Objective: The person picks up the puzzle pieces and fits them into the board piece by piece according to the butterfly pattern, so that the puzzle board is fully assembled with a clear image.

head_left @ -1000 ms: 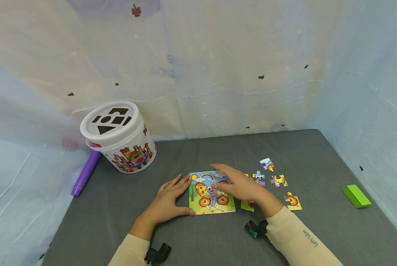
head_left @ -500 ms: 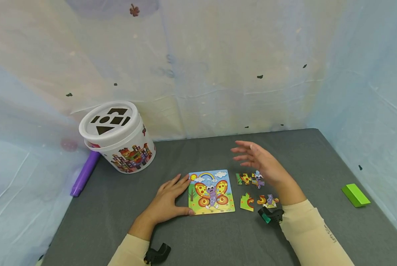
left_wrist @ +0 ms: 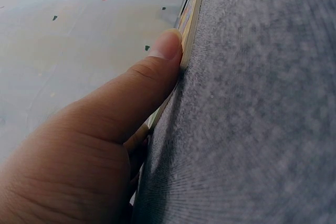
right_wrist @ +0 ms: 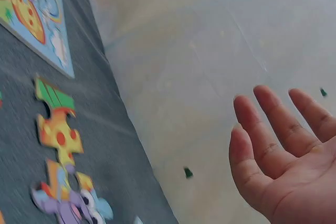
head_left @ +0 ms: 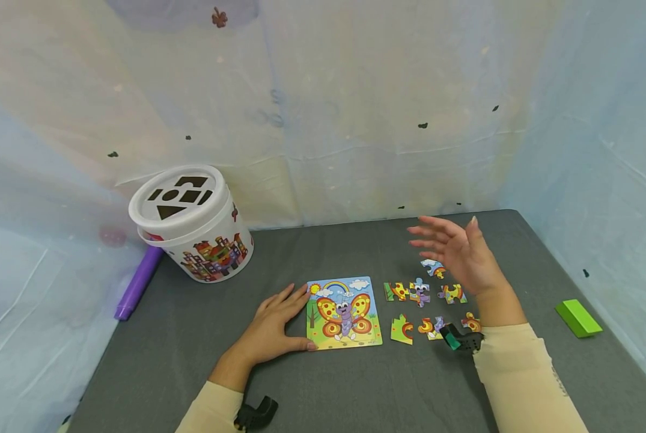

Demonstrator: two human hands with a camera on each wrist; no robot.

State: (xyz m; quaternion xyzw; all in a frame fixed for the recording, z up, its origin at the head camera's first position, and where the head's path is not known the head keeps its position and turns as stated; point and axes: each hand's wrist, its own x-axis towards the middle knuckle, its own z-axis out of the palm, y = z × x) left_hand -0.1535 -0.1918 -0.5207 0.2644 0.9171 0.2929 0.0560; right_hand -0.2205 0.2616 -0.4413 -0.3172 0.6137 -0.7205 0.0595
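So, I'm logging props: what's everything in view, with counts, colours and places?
bucket: one, white, back left
tube: one, purple, left edge, partly behind bucket
butterfly board: one, multicoloured, centre
puzzle pieces: at least seven, multicoloured, right of board
block: one, green, far right
table: one, grey, underneath
sheeting: count unclear, pale, behind and beside table
sleeves: two, beige, both arms
wrist devices: two, black, on wrists
left grip: one, at board's left edge
right grip: one, above table, near pieces

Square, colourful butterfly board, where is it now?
In the head view, the square, colourful butterfly board lies on the grey table, the left hand touching its left edge and colourful puzzle pieces to its right.
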